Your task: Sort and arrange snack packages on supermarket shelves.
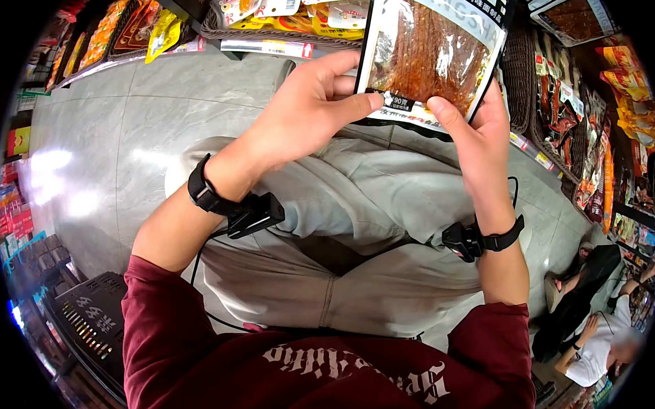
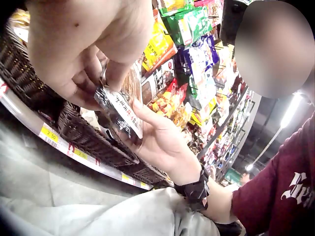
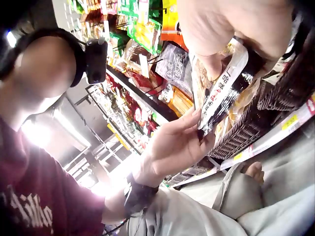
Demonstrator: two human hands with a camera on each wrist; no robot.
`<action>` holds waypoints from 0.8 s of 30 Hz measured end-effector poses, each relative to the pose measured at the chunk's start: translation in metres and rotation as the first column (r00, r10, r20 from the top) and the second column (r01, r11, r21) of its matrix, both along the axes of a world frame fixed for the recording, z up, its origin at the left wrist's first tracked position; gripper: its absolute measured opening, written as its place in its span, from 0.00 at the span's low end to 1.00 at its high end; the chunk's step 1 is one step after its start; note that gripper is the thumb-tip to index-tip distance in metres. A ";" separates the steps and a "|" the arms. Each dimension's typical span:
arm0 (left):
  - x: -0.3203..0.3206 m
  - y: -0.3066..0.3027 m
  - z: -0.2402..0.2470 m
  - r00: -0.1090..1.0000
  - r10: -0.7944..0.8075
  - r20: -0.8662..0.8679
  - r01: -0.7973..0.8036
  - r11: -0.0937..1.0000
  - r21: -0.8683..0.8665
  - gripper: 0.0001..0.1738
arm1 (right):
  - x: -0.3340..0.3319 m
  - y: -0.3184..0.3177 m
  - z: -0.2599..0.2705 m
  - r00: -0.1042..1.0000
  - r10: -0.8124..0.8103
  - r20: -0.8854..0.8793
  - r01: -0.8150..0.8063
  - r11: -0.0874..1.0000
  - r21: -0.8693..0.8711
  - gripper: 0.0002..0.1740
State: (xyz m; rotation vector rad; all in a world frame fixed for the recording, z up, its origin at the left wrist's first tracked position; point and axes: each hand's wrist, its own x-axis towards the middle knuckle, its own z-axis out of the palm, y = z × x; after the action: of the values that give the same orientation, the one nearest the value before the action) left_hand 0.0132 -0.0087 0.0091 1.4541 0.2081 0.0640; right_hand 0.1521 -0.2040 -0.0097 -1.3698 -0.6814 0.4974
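Far left of the snack packet, a wall shelf holds orange and red bags. Well below and left of the packet, a black shopping basket stands on the grey tiled floor; what is in it cannot be made out.

Just left of the packet, a wicker basket holds yellow packs with white price tags. A price strip runs under its rim.

The left hand pinches the packet's lower left corner. The thumb lies on the front over the white label and the fingers are curled behind.

The packet is held upright, in the air, in front of the shelves. It has a clear window showing reddish-brown strips and a black top band. Directly below it are the person's grey trousers. Nothing stands between the hands and the packet.

The right hand grips the packet's lower right edge, with the thumb pressed on the front and the fingers wrapped round the back.

Just right of the packet, a second wicker basket holds dark red packs standing on edge. Further right hang orange bags. Far below and right of the packet, another person sits on the floor.
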 end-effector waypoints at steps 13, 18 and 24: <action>-0.001 0.002 0.000 1.000 -0.001 -0.026 0.001 1.000 0.026 0.23 | -0.001 -0.001 -0.001 0.999 -0.038 0.006 0.038 0.999 -0.010 0.27; -0.002 0.003 -0.006 0.999 0.041 0.005 -0.041 0.998 0.051 0.21 | -0.001 -0.001 0.001 1.000 0.020 -0.005 -0.020 0.999 0.034 0.29; -0.001 0.003 -0.009 0.994 0.101 0.046 -0.102 0.994 0.032 0.22 | -0.003 -0.001 0.001 0.991 0.133 -0.018 -0.132 0.990 0.037 0.31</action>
State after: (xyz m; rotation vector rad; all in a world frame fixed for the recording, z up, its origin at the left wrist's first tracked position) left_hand 0.0123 -0.0058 0.0000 1.4740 0.2457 0.1829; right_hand 0.1490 -0.2049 -0.0088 -1.2892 -0.7644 0.6019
